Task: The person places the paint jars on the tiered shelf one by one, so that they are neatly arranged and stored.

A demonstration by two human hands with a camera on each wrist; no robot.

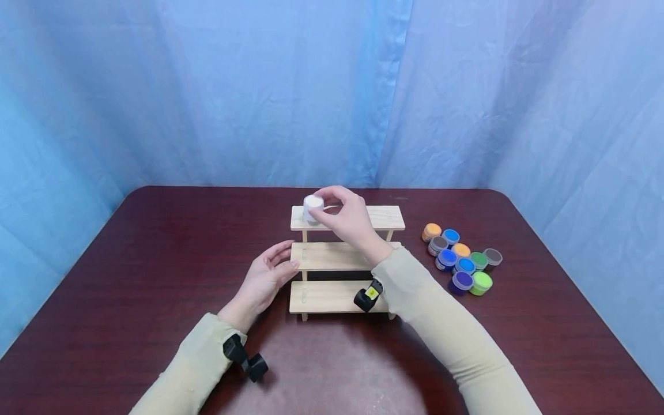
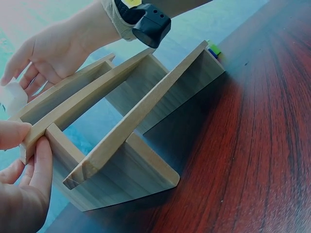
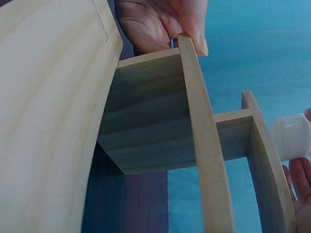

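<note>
A three-tier wooden shelf stand (image 1: 337,297) stands on the dark red table. My right hand (image 1: 346,214) pinches a small white-topped jar (image 1: 313,208) at the left end of the top tier. In the right wrist view the jar (image 3: 290,137) looks translucent white, its base right at the top board. My left hand (image 1: 264,276) grips the left end of the middle tier, thumb on top and fingers beneath. The left wrist view shows this left hand (image 2: 24,194) pinching the board's end (image 2: 36,141).
Several small paint jars with coloured lids, among them a lime green jar (image 1: 480,283) and an orange jar (image 1: 432,231), stand in a cluster right of the stand. Blue curtains (image 1: 270,92) hang behind the table (image 1: 129,276). Both wrists carry black cameras.
</note>
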